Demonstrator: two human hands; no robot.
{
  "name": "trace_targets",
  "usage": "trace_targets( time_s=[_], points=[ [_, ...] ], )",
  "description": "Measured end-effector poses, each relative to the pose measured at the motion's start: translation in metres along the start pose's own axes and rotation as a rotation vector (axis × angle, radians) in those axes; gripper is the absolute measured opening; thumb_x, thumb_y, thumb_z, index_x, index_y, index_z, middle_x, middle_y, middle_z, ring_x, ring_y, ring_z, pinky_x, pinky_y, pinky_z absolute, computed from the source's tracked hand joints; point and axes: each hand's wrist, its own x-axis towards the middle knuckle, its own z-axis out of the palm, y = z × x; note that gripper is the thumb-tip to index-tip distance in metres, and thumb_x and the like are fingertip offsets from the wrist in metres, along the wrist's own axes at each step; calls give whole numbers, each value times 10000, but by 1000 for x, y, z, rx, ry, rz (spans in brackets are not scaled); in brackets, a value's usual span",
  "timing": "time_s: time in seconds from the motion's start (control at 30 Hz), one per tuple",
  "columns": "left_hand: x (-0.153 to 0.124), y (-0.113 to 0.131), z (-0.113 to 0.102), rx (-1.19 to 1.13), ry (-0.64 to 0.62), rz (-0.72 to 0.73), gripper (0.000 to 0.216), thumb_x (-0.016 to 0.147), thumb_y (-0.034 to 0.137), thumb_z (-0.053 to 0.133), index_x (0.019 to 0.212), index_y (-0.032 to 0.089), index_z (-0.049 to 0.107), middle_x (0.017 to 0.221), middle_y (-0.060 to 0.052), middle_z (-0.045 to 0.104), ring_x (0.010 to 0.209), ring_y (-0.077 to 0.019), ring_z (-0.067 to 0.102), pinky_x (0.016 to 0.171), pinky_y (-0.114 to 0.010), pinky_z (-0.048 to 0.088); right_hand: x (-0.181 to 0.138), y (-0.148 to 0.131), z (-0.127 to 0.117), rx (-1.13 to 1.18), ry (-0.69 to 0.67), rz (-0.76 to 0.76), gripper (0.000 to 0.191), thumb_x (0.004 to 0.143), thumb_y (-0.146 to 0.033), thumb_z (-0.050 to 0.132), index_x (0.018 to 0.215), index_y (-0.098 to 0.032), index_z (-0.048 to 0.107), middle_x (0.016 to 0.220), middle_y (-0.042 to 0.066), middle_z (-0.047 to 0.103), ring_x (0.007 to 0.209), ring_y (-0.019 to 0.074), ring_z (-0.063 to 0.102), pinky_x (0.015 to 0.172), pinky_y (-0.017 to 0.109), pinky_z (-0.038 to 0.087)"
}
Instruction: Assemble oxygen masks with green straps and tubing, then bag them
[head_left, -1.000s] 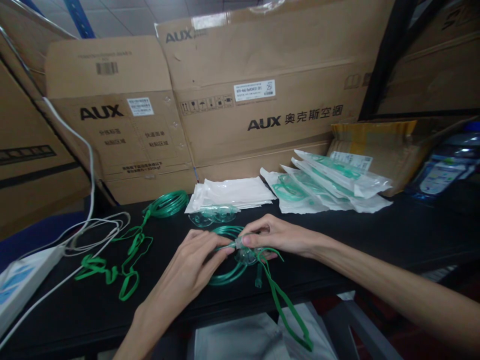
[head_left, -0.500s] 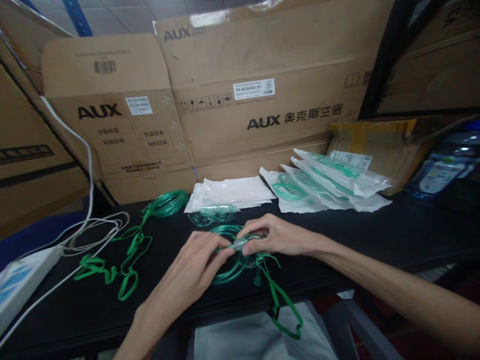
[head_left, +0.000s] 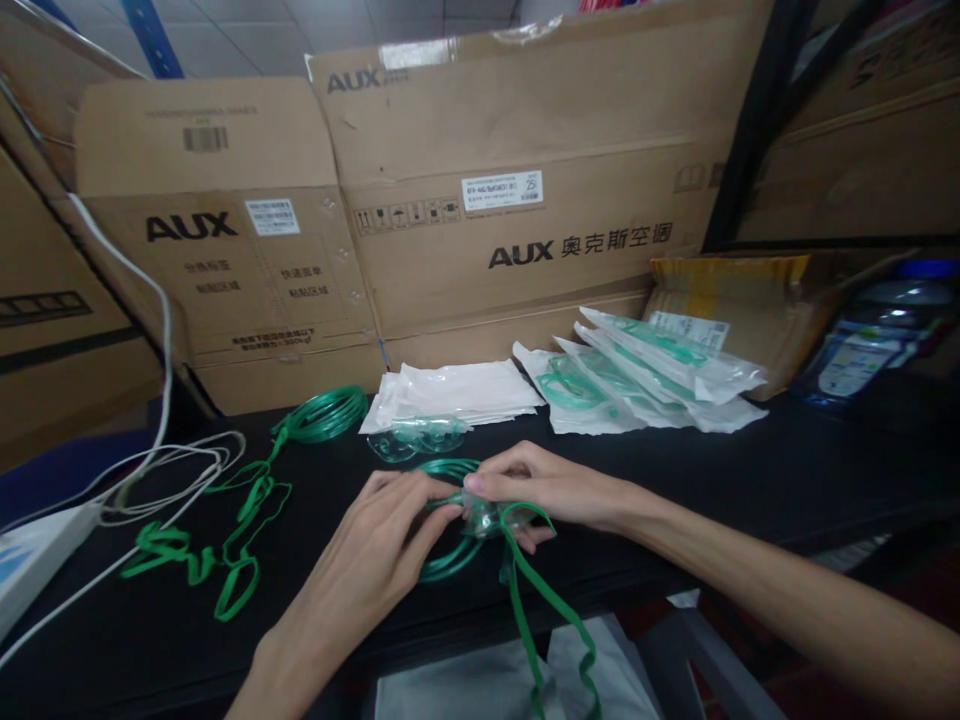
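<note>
My left hand pinches the end of the green tubing, which lies coiled on the black table behind and below my fingers. Facing it, my right hand is closed on a clear oxygen mask. Tube end and mask meet between my fingertips; whether they are joined is hidden. From the mask a green elastic strap hangs down over the table's front edge. Just behind my hands lie clear green-tinted masks, in front of a stack of flat white pouches.
Several sealed pouches with green contents lie at the back right, near an open carton and a blue-capped bottle. To the left are coiled green tubing, loose green straps, white cables and a power strip.
My right hand has turned, its thumb now on top of the mask. The strap has swung up over the mask and hangs lower in front. My left hand keeps its pinch.
</note>
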Motion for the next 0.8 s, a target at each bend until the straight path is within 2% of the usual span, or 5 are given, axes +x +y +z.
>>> trace_targets(
  time_s=[0.17,0.37,0.5,0.63,0.8],
  points=[
    [-2,-6,2,97,187,-38,140,1051,345,527,1100,261,627,1007,14,763,870,-194,688,854,-320,457,4,4,-2,189,93,-75,611,898,-715,593,859,-115,704,750,44,698,511,76,513,460,201,333],
    [-4,-5,0,172,262,-99,209,1058,371,490,1049,252,662,954,-3,793,753,-198,695,827,-342,474,-18,1,10,221,215,-27,712,866,-777,571,964,-92,739,870,135,765,779,200,703,771,322,516],
    [-4,-4,0,185,246,-132,226,1063,352,479,1015,238,669,965,-9,801,770,-191,719,815,-332,474,-45,-5,7,64,401,-25,655,866,-702,652,1068,-89,760,900,144,783,822,229,738,820,363,562],
    [-4,-2,6,288,222,-186,245,1043,382,503,938,227,662,855,-19,790,689,-199,713,725,-312,462,-62,0,11,-103,342,-5,580,885,-658,659,906,-96,800,828,129,776,765,222,730,770,349,585],
    [4,10,12,258,11,-429,209,1016,379,544,902,242,653,748,3,754,688,-235,753,580,-263,387,-64,13,39,-67,291,37,583,851,-692,661,923,-129,792,917,105,756,881,243,723,825,347,590]
  ],
)
